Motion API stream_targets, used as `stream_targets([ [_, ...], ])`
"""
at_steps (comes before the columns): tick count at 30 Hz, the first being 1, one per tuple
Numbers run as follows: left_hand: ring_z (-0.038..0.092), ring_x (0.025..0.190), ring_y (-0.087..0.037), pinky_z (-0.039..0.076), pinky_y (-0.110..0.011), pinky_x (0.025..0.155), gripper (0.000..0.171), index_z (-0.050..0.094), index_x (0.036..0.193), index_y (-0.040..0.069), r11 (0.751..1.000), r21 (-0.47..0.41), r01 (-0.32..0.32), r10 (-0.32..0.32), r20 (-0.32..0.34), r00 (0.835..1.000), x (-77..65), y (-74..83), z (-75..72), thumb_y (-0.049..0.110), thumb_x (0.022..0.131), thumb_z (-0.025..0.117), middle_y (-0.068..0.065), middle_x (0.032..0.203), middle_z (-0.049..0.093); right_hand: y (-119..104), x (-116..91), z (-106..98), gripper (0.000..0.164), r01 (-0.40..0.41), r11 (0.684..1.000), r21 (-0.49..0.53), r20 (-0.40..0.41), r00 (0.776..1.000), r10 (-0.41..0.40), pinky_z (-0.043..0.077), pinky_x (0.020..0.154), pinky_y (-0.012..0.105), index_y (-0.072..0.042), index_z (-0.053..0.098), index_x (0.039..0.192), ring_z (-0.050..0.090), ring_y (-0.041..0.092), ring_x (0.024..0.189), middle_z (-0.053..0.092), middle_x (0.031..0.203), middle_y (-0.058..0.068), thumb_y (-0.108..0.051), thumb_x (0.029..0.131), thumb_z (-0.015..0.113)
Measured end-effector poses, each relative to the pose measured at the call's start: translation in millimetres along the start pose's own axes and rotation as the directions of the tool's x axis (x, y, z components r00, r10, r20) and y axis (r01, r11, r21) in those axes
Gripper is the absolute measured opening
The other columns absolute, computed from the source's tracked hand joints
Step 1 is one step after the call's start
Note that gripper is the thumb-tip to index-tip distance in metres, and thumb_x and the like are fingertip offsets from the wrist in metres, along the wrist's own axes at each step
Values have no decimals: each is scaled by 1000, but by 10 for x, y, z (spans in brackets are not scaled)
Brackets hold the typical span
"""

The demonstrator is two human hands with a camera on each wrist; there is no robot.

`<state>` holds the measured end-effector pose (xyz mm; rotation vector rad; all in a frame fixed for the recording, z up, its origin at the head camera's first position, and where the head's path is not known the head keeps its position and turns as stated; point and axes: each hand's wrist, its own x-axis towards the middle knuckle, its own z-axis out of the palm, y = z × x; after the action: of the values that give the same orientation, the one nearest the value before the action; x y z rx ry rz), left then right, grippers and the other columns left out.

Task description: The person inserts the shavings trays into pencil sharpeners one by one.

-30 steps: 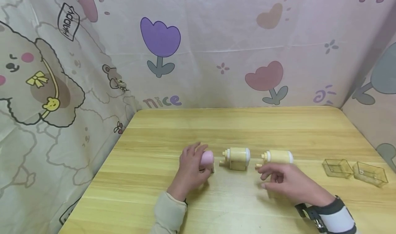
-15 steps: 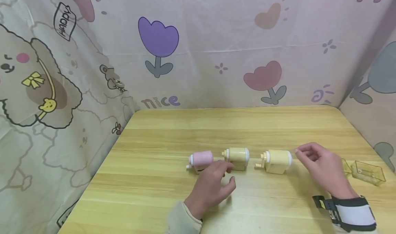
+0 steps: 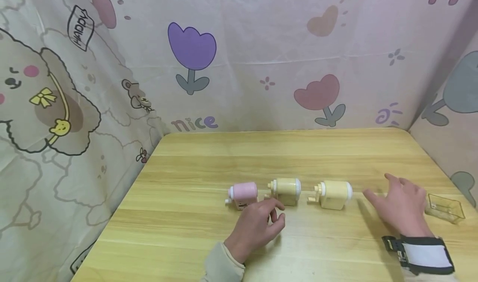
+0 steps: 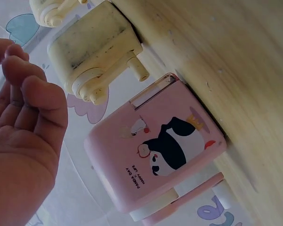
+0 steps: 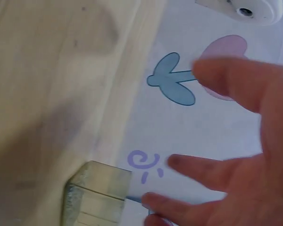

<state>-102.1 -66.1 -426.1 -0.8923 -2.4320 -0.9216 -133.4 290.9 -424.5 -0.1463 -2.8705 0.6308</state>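
Observation:
Three hand-crank pencil sharpeners stand in a row: a pink one [image 3: 244, 189] printed with a panda, a cream one [image 3: 286, 185] in the middle and another cream one [image 3: 336, 194] to the right. My left hand [image 3: 254, 226] hovers before the pink and middle sharpeners, fingers loosely bent and holding nothing. In the left wrist view the pink sharpener [image 4: 151, 146] stands beside that hand. Spread fingers show on my right hand [image 3: 403, 207], right of the row, with nothing in them. A see-through yellowish drawer [image 5: 101, 181] lies near its fingertips in the right wrist view.
Beside the right hand, toward the table's right edge, sits a clear yellowish drawer [image 3: 444, 215]; a second one is hidden behind the hand in the head view. Printed cloth [image 3: 239, 95] hangs behind the wooden table [image 3: 209, 161] and at its sides.
My left hand has let go of the pink sharpener and moved right. My right hand has moved right, from in front of the right cream sharpener to over the drawers, and its fingers have spread.

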Motion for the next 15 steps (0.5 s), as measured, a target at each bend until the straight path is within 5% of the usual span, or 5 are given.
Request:
stream_targets([
  [6,34,54,7,30,-10,48,10,65,92,13,1000,-5,27,-27,33,999,1,12,-18,16,83,62,14,67,47,54,-9,36,100,-34,996,-88,160,986,47,15,87,78,15,30,135,16,70,113,25,127,47,-68,84,51],
  [15,34,54,6,30,-10,48,10,65,92,12,999,2,35,-35,58,998,4,21,-31,17,83,62,14,66,46,32,-22,59,84,-30,997,-74,186,982,43,12,89,76,15,32,135,15,66,113,25,129,46,-40,81,66],
])
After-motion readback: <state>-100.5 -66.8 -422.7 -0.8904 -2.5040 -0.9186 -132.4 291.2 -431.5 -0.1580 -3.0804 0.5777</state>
